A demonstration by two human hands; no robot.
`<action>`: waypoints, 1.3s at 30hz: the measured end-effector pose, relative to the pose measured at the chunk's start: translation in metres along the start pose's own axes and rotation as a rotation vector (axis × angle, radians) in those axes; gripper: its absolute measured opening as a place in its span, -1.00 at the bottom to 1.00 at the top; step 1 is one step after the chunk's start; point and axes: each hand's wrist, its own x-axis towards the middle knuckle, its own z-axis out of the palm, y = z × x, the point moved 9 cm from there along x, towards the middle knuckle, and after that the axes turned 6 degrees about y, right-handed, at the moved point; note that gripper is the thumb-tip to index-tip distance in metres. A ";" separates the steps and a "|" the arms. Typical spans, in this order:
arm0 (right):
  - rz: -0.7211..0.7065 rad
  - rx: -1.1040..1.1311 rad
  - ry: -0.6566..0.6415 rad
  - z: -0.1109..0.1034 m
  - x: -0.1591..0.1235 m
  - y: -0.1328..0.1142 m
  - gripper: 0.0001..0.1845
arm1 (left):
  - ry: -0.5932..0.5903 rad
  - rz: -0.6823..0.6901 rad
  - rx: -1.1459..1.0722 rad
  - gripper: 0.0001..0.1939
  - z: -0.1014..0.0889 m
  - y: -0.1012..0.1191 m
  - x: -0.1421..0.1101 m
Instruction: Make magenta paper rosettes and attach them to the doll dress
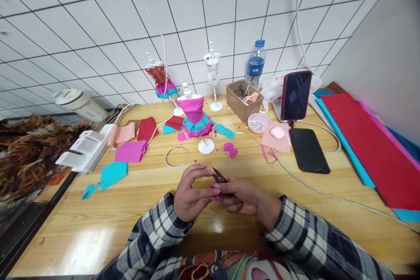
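The miniature mannequin (206, 145) already wears a magenta bodice (191, 109) and ruffled skirt (197, 125). In front of it, the left hand (193, 193) pinches a magenta scrap (216, 197), seemingly not yet attached, while the right hand (241, 195) grips thread snips (222, 176), blades apart.

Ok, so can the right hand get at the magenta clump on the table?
Probably yes: only bare tabletop seems to lie between the right hand and the magenta clump. That hand holds dark scissors, though, so it would likely have to set them down to grasp freely.
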 end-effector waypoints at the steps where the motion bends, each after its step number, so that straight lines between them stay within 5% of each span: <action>1: -0.013 -0.001 0.005 -0.001 0.000 -0.001 -0.64 | -0.001 0.020 -0.010 -0.86 0.001 0.002 0.000; 6: -0.159 -0.033 0.159 -0.016 -0.002 -0.020 -0.61 | -0.067 -0.030 0.010 -0.69 0.008 -0.002 -0.002; 9: -0.357 -0.072 0.370 -0.035 -0.008 -0.040 -0.61 | -0.061 -0.255 -0.041 -0.56 0.008 -0.022 -0.006; 14: -0.609 -0.326 0.606 -0.046 -0.013 -0.053 -0.63 | -0.138 -0.548 -0.139 -0.71 0.027 -0.045 -0.015; 24: -0.642 -0.512 0.605 -0.040 -0.010 -0.051 -0.51 | -0.018 -0.568 -0.024 -0.87 0.017 -0.053 -0.015; 28: -0.712 -0.878 0.561 -0.023 -0.014 -0.052 -0.49 | 0.082 -0.652 -0.076 -0.87 0.007 -0.064 -0.019; 32: -0.704 -1.174 0.509 -0.009 -0.012 -0.044 -0.59 | 0.071 -0.702 -0.131 -0.86 0.010 -0.071 -0.025; 39: -0.657 -1.269 0.504 -0.006 -0.012 -0.041 -0.60 | 0.053 -0.726 -0.190 -0.87 0.014 -0.073 -0.027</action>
